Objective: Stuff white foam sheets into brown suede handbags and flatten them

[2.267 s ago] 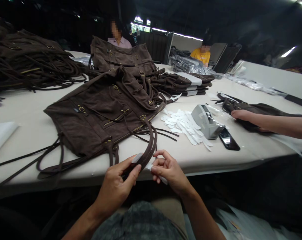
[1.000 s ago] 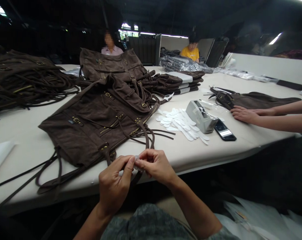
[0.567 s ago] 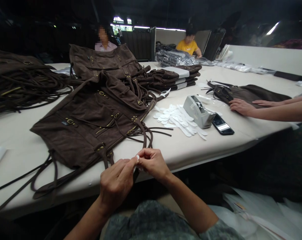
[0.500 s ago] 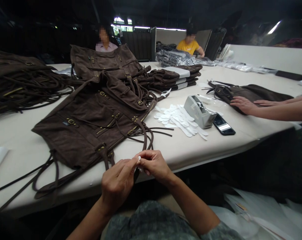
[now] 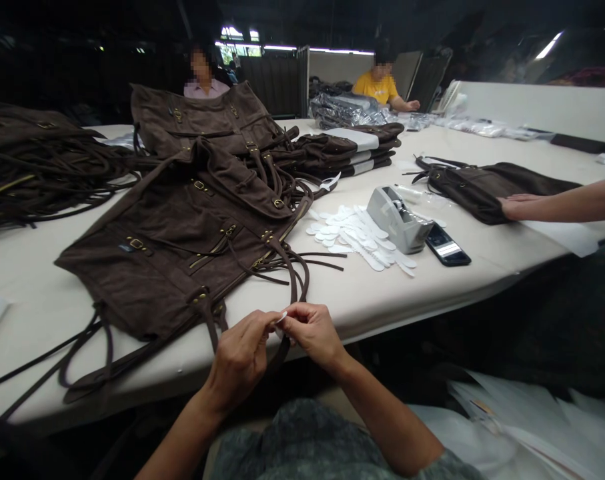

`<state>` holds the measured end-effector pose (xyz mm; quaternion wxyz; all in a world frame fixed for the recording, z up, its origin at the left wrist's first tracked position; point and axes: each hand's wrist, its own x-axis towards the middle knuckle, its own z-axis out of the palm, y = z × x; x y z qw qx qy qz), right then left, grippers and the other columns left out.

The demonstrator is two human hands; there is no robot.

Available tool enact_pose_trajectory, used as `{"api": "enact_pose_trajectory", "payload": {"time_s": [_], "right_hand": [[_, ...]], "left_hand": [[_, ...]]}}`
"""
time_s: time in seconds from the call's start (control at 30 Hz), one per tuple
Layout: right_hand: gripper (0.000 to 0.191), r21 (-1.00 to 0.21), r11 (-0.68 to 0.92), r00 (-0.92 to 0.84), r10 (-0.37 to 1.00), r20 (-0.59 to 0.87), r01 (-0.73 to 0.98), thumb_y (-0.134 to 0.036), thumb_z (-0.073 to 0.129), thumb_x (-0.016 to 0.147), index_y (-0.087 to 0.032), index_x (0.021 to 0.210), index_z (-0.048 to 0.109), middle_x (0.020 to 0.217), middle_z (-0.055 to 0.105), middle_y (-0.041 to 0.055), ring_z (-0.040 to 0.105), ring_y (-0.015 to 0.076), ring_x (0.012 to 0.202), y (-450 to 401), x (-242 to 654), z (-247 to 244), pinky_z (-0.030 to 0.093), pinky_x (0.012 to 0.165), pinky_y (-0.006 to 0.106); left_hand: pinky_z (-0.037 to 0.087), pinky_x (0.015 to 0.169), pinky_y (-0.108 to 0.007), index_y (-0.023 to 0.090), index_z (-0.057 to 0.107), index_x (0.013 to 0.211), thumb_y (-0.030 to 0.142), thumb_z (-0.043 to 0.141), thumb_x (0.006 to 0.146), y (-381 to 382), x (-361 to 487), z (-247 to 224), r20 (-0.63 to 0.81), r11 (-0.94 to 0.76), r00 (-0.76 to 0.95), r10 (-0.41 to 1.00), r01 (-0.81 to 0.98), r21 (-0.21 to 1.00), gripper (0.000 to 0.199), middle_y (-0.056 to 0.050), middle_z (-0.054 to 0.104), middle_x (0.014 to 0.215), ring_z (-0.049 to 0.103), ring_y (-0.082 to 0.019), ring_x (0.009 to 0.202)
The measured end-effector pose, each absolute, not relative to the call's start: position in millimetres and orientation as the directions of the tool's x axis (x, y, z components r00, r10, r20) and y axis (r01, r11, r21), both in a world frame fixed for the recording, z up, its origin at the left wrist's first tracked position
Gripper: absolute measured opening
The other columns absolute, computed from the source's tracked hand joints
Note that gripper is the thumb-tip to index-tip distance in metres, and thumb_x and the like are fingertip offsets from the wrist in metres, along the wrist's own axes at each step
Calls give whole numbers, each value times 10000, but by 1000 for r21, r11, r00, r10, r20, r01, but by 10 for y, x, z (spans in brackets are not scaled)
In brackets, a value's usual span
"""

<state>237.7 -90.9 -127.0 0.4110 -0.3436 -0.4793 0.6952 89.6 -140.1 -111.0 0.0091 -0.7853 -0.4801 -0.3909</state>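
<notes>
A dark brown bag (image 5: 167,247) with brass buckles and zips lies on the table in front of me. Its looped handles (image 5: 298,280) come over the table's front edge towards my hands. My left hand (image 5: 242,350) is closed, thumb and fingertips pinching a small white strip (image 5: 283,317). Close against it, my right hand (image 5: 315,335) is closed too, pinching the same strip at the bag's handle. Most of the strip is hidden by my fingers. Several loose white strips (image 5: 352,233) with rounded ends lie in a pile beyond my right hand.
Beside the pile stand a grey tape dispenser (image 5: 397,220) and a phone (image 5: 447,245). More brown bags (image 5: 37,160) are heaped at left and stacked (image 5: 352,147) behind. At right, a co-worker's arm (image 5: 562,203) rests on another bag (image 5: 482,190). Two people sit across the table.
My hands stay together at the handle, with the fingers slightly shifted on the white strip. The co-worker's hands have moved over the right-hand bag, and white sheet now shows beneath that arm.
</notes>
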Motion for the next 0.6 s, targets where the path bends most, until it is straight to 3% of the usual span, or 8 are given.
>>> {"api": "enact_pose_trajectory", "payload": {"time_s": [0.07, 0.17, 0.3, 0.43, 0.5, 0.6], "right_hand": [[305, -961, -169, -417, 907, -64, -221, -415, 780, 716, -122, 733, 701, 582, 585, -4, 472, 83, 490, -922, 2396, -1284, 379, 465, 197], [245, -984, -83, -397, 918, -14, -157, -362, 760, 747, -126, 748, 694, 563, 545, -22, 441, 78, 505, -942, 2423, -1279, 338, 468, 191], [156, -998, 32, -400, 915, 53, -59, -279, 725, 776, -131, 751, 680, 561, 521, -34, 414, 72, 515, -967, 2445, -1253, 314, 480, 194], [154, -997, 54, -404, 912, 72, -54, -290, 664, 832, -144, 881, 673, 637, 563, -22, 459, 80, 513, -1025, 2458, -1205, 355, 490, 203], [185, -993, 89, -300, 948, 107, -74, -323, 642, 861, -155, 939, 653, 750, 597, 1, 500, 86, 545, -1074, 2487, -1165, 391, 515, 213], [251, -978, 205, -149, 969, 197, 38, -362, 631, 887, -154, 746, 630, 719, 563, 6, 492, 97, 603, -1159, 2560, -1099, 391, 571, 225]], "left_hand": [[480, 641, -146, 148, 582, 1093, 38, 478, 932, -1413, 882, -1139, 575, -470, 142, 806, 743, 475, 221, -10, 652, 834, 602, -62, 650], [477, 648, -133, 173, 578, 1153, 102, 552, 926, -1439, 871, -1146, 547, -425, 91, 832, 739, 523, 240, -7, 676, 930, 624, -57, 695], [476, 755, -154, 180, 601, 1060, 92, 551, 924, -1435, 826, -1099, 540, -511, 210, 815, 700, 498, 169, 2, 663, 921, 636, -73, 816], [425, 692, -200, 162, 579, 909, 127, 541, 935, -1402, 772, -1026, 545, -476, 228, 807, 798, 370, 58, 14, 610, 785, 591, -87, 714], [401, 660, -212, 163, 562, 860, 152, 540, 939, -1399, 775, -983, 536, -402, 164, 828, 840, 364, 83, 21, 590, 751, 569, -86, 671], [400, 666, -198, 167, 558, 850, 154, 543, 939, -1432, 849, -927, 521, -355, 93, 848, 830, 430, 91, 25, 586, 751, 565, -74, 668]]}}
